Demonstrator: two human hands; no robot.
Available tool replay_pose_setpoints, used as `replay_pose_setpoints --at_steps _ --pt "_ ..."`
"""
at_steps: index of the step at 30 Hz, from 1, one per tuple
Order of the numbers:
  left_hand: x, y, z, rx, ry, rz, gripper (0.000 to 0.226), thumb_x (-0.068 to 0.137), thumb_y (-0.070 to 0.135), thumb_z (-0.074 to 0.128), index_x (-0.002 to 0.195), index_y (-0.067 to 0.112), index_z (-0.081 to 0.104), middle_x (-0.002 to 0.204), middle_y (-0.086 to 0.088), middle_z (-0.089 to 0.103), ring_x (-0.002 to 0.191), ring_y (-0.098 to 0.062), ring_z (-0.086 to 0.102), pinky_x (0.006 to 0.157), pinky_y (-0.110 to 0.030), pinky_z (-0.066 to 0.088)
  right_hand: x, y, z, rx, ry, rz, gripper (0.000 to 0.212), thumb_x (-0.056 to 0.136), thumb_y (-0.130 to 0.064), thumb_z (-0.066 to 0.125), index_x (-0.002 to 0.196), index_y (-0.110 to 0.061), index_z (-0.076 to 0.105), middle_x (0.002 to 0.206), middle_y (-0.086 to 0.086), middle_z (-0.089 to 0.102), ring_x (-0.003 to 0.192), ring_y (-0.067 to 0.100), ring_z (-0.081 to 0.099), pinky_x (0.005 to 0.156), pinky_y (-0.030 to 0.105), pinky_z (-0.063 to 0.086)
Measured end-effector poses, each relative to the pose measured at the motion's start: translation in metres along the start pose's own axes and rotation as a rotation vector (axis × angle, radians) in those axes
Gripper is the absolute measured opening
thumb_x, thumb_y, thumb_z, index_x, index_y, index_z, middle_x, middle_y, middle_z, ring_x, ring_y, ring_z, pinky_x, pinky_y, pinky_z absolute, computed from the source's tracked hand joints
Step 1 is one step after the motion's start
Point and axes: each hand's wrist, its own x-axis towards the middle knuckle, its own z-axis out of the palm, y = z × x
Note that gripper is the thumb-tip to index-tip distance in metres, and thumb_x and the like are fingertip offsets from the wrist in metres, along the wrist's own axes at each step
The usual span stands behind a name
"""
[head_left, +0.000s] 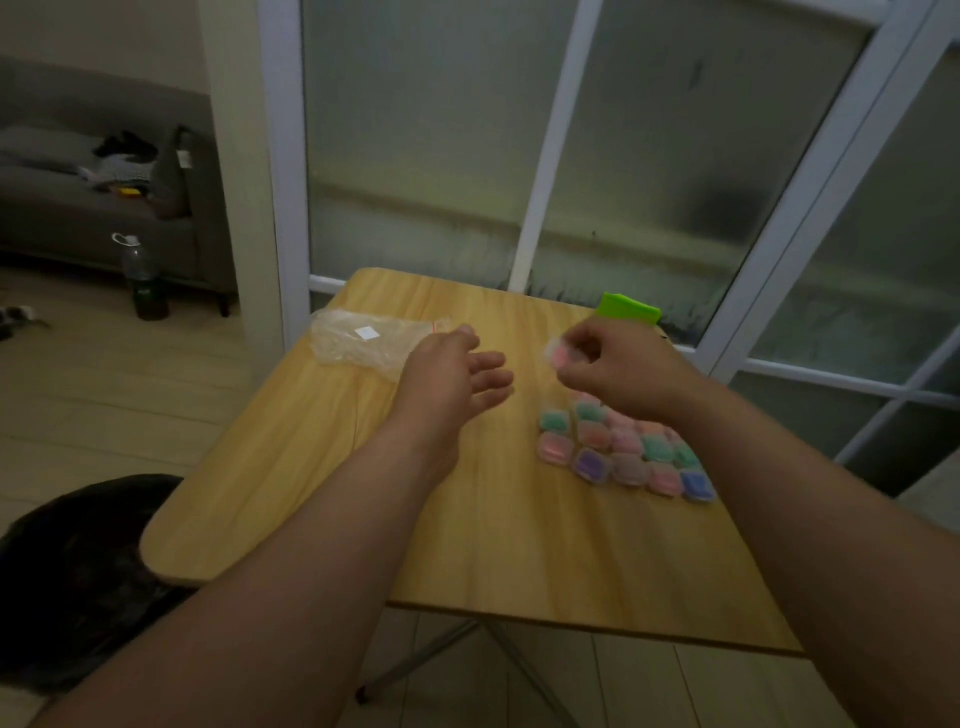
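Though unreadable, label (367, 332) near left hand (451, 370)

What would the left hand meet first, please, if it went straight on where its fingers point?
Most likely the small pink box pinched in the right hand; the left hand points its open fingers that way over the table. Depth is unclear, so it may pass below.

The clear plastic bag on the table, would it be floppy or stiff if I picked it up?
Probably floppy: the clear plastic bag lies crumpled on the table. Likely very light: it looks thin and see-through. It may slide on the smooth wood.
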Motion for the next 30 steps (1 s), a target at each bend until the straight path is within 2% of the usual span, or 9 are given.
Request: replay_pose_setpoints --at_steps 5,8,12,15,17,21,25,27,30 --pt "0.003 0.007 -0.005 -0.071 0.104 0.085 0.022 0.102 0.015 0.052 0.12 0.005 0.06 0.093 -0.015 0.07 0.076 -0.025 0.07 0.085 -0.045 0.063 0.025 0.014 0.02 -0.174 -0.164 -0.017 0.048 0.087 -0.032 0.077 0.133 -0.019 0.07 0.128 0.001 0.073 0.112 0.019 0.066 0.098 0.037 0.056" --pt "0.006 0.009 -0.009 -0.09 0.145 0.111 0.023 0.1 0.012 0.052 0.119 0.004 0.061 0.088 -0.013 0.07 0.07 -0.023 0.068 0.072 -0.037 0.062 0.034 0.018 0.026 -0.253 -0.187 -0.029 0.049 0.089 -0.04 0.077 0.134 -0.022 0.071 0.134 0.0 0.07 0.121 0.021 0.065 0.101 0.042 0.054" --pt "0.008 0.015 -0.017 -0.103 0.197 0.143 0.023 0.099 0.011 0.052 0.118 0.003 0.063 0.087 -0.013 0.069 0.068 -0.022 0.066 0.067 -0.033 0.059 0.038 0.022 0.034 -0.242 -0.244 0.011 0.051 0.091 -0.054 0.073 0.135 -0.027 0.071 0.137 -0.001 0.068 0.12 0.021 0.064 0.098 0.041 0.054" --pt "0.008 0.02 -0.023 -0.125 0.227 0.135 0.022 0.1 0.01 0.051 0.117 0.003 0.062 0.086 -0.013 0.068 0.066 -0.021 0.065 0.063 -0.032 0.057 0.036 0.019 0.035 -0.206 -0.294 0.051 0.056 0.094 -0.051 0.072 0.141 -0.021 0.067 0.142 0.001 0.066 0.127 0.022 0.061 0.102 0.037 0.05" --pt "0.01 0.024 -0.029 -0.129 0.263 0.134 0.021 0.1 0.01 0.05 0.115 0.005 0.063 0.084 -0.011 0.069 0.065 -0.02 0.065 0.062 -0.031 0.057 0.032 0.01 0.032 -0.169 -0.242 0.065 0.057 0.094 -0.046 0.073 0.144 -0.019 0.064 0.141 0.003 0.066 0.128 0.022 0.061 0.106 0.038 0.05" --pt "0.019 0.037 -0.056 -0.113 0.478 0.183 0.02 0.099 0.014 0.049 0.109 0.011 0.066 0.083 -0.008 0.073 0.06 -0.016 0.063 0.058 -0.031 0.053 0.02 -0.037 0.043 0.039 -0.076 0.052 0.036 0.096 -0.044 0.072 0.124 -0.021 0.075 0.118 -0.002 0.074 0.106 0.018 0.069 0.094 0.041 0.057" --pt "0.015 0.053 -0.089 -0.109 0.621 0.2 0.023 0.099 0.019 0.046 0.107 0.014 0.067 0.084 -0.004 0.074 0.057 -0.013 0.059 0.063 -0.032 0.048 0.008 -0.094 0.076 0.459 -0.174 0.234 0.034 0.098 -0.049 0.07 0.117 -0.021 0.066 0.093 0.001 0.078 0.079 0.018 0.075 0.063 0.03 0.055" --pt "0.007 0.063 -0.102 -0.118 0.635 0.197 0.021 0.1 0.018 0.046 0.105 0.014 0.066 0.086 -0.004 0.073 0.058 -0.014 0.058 0.062 -0.03 0.046 0.008 -0.107 0.088 0.55 -0.173 0.344 0.035 0.099 -0.049 0.069 0.118 -0.02 0.063 0.087 0.004 0.079 0.071 0.018 0.074 0.058 0.029 0.052" --pt "-0.006 0.079 -0.137 -0.081 0.675 0.21 0.022 0.099 0.017 0.048 0.103 0.012 0.069 0.087 -0.005 0.073 0.06 -0.015 0.058 0.06 -0.029 0.045 0.013 -0.122 0.1 0.62 -0.102 0.376 0.022 0.102 -0.031 0.068 0.1 -0.01 0.074 0.085 0.011 0.079 0.064 0.023 0.07 0.061 0.037 0.056"
